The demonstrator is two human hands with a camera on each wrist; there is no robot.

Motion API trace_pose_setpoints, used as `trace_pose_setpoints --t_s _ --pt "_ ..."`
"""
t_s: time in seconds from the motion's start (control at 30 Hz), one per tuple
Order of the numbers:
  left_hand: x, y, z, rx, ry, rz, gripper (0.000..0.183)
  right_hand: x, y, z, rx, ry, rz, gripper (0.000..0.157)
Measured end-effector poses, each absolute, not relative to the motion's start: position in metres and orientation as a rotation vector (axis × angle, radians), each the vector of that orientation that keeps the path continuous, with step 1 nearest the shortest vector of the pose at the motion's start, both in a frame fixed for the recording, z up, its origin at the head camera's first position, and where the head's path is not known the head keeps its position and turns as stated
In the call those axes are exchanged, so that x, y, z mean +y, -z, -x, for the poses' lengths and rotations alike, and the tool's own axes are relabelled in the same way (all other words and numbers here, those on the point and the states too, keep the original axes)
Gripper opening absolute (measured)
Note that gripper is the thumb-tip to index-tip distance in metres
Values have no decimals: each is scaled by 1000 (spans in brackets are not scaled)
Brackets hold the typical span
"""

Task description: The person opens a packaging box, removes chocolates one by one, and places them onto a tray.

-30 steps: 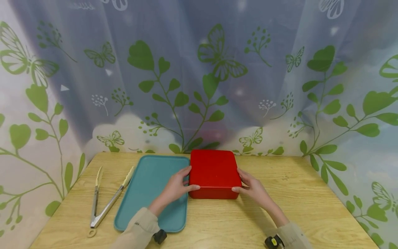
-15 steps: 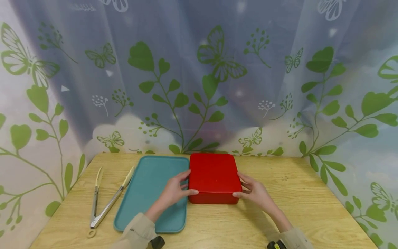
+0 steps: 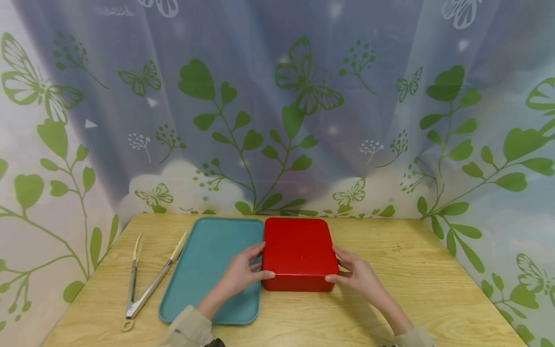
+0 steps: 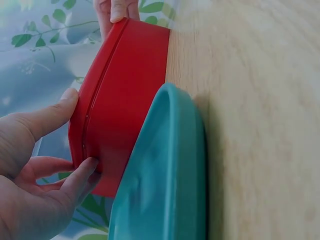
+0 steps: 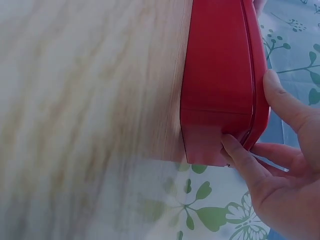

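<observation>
A red box (image 3: 299,248) with rounded corners sits on the wooden table, a lid seam running round it near the top. My left hand (image 3: 240,270) grips its left side, thumb at the front top edge and fingers along the side. On the opposite side my right hand (image 3: 362,277) holds it the same way. The left wrist view shows the thumb on the lid edge (image 4: 92,90) and a fingertip just below the seam. Right beside the box lies a teal tray (image 3: 208,255), partly under my left hand and forearm.
Metal tongs (image 3: 149,286) with cream tips lie spread left of the tray, their ring toward me. Behind the wooden table (image 3: 416,289) hangs a curtain (image 3: 243,96) with leaves and butterflies. Bare wood shows to the right of the box.
Both hands have drawn the red box toward me across the table, gripping it throughout. The tray and tongs have stayed put.
</observation>
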State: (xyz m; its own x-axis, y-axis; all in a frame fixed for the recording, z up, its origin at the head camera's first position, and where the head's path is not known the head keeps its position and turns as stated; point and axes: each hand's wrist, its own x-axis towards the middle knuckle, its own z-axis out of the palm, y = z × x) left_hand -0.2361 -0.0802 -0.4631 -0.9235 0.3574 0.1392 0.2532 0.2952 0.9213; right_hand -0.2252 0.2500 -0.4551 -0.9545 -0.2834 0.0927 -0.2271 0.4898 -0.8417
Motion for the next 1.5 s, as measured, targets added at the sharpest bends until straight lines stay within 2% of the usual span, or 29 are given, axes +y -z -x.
trace_pose_setpoints --t_s 0.67,1.0,1.5 --pt "-83 462 211 2366 -1740 -589 85 252 453 202 2677 1473 508 89" --pt "-84 458 200 2389 -1704 -587 85 249 452 190 2704 1427 472 94" --pt "-86 460 190 2365 -1734 -583 82 248 449 179 2766 1345 513 91"
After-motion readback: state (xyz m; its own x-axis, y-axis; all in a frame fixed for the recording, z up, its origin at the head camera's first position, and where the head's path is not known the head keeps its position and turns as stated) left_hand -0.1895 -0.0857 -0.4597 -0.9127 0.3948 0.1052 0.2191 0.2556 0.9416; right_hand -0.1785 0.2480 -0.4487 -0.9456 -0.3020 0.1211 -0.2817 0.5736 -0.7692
